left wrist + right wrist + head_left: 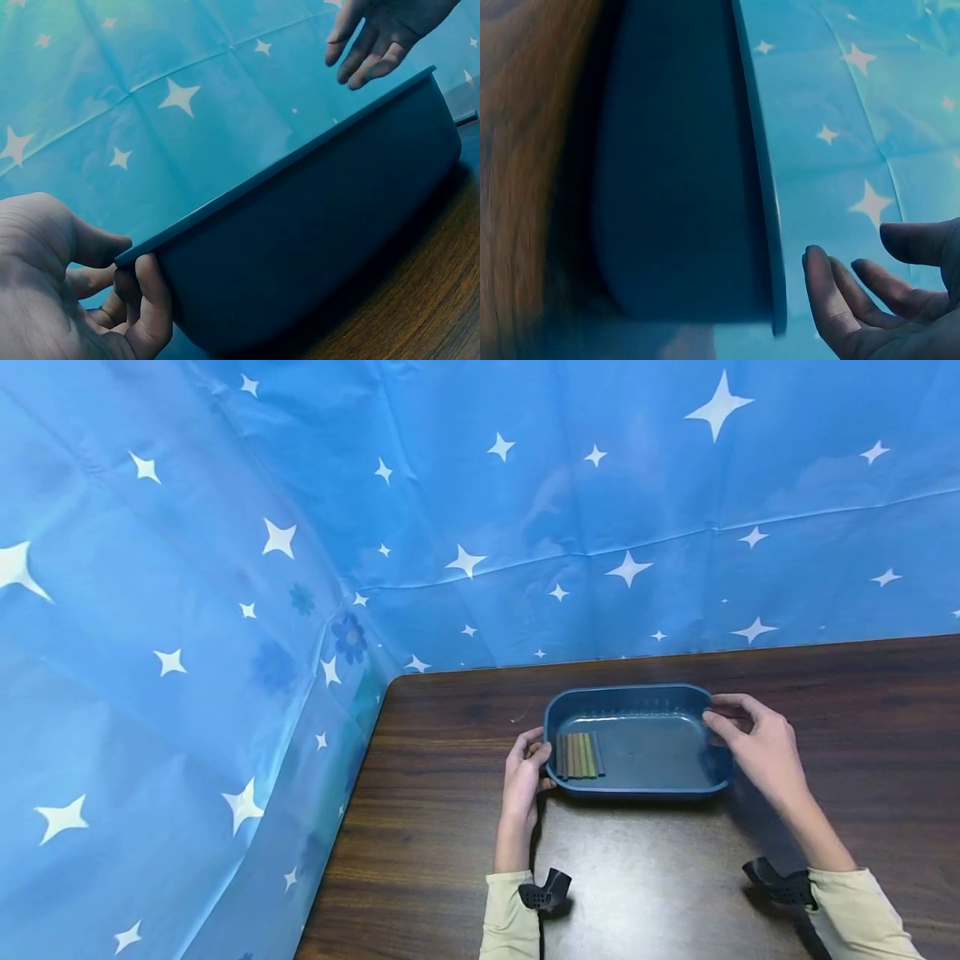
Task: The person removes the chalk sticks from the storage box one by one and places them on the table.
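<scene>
A dark blue plastic basin point(643, 791) with rounded corners rests on the table. At its left end lies a row of thin sticks point(579, 755), side by side, in grey, brown and olive green. My left hand point(527, 768) pinches the basin's left rim, thumb on top and fingers curled under the edge, as the left wrist view shows. Beside the right end is my right hand point(761, 743). Its fingers are spread and loosely bent, a small gap off the rim in the right wrist view, with nothing between thumb and fingers.
The dark wood-grain table point(420, 810) meets a blue star-printed cloth point(525, 510) behind it and at its left side. Black wrist mounts point(546, 891) sit on both pale sleeves point(862, 914). Glare lies on the tabletop in front of the basin.
</scene>
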Available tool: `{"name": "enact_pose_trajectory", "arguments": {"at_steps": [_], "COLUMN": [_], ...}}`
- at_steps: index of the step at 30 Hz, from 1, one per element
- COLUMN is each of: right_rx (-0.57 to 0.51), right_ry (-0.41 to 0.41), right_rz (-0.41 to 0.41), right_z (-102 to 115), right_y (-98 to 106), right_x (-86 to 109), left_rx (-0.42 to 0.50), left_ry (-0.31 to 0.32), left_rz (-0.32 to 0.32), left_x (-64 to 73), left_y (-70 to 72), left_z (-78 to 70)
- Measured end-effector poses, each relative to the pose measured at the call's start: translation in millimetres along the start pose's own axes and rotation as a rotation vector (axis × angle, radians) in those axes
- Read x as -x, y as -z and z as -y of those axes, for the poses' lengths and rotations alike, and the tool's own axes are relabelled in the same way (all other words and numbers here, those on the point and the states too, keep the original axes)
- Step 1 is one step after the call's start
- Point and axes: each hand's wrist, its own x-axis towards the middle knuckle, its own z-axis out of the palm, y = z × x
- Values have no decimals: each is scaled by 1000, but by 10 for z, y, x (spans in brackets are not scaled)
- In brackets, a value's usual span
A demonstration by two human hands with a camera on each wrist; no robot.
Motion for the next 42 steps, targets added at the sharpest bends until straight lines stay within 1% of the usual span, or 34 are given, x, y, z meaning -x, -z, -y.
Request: {"name": "enact_pose_trajectory", "arguments": {"at_steps": [6, 11, 16, 22, 26, 30, 33, 38, 42], "right_rx": [-10, -5, 16, 37, 29, 44, 56, 83, 106], "right_ry": [19, 1, -19, -6, -7, -10, -20, -34, -43], "right_rz": [61, 106, 136, 161, 195, 230, 273, 380, 438], "right_z": [40, 56, 44, 23, 56, 89, 117, 157, 170], "right_y": [-152, -279, -418, -555, -633, -728, -815, -952, -1056], "right_x": [-16, -41, -53, -51, -77, -113, -142, -199, -257], "left_rx": [-4, -3, -1, 2, 0, 2, 4, 4, 2], "left_ry": [-7, 0, 2, -1, -7, -11, -11, -7, -3], "left_rz": [-1, -8, -5, 5, -1, -1, 3, -1, 0], "left_x": [9, 17, 24, 19, 13, 9, 12, 8, 6], "left_y": [1, 7, 13, 17, 1, -18, -22, -8, 4], "left_z": [0, -12, -20, -6, -11, -22, -29, -22, -13]}}
